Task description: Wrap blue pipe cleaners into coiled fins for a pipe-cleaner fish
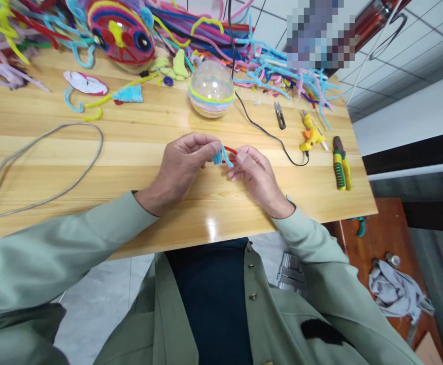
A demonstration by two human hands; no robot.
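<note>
Two red strands (230, 150) run sideways to the right hand (256, 175).

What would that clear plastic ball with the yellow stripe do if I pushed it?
The clear plastic ball would probably roll: it's round and sits on a smooth, light-brown wooden table. It may be light, since it looks hollow. Its glossy shine hints it's slippery.

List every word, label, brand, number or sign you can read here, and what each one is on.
None can be read.
Glue gun: any marking is too small to make out.
Pliers: no legible lettering on the handles.
Snips: too small to tell.
Blue strip and red strip: no lettering visible.
</note>
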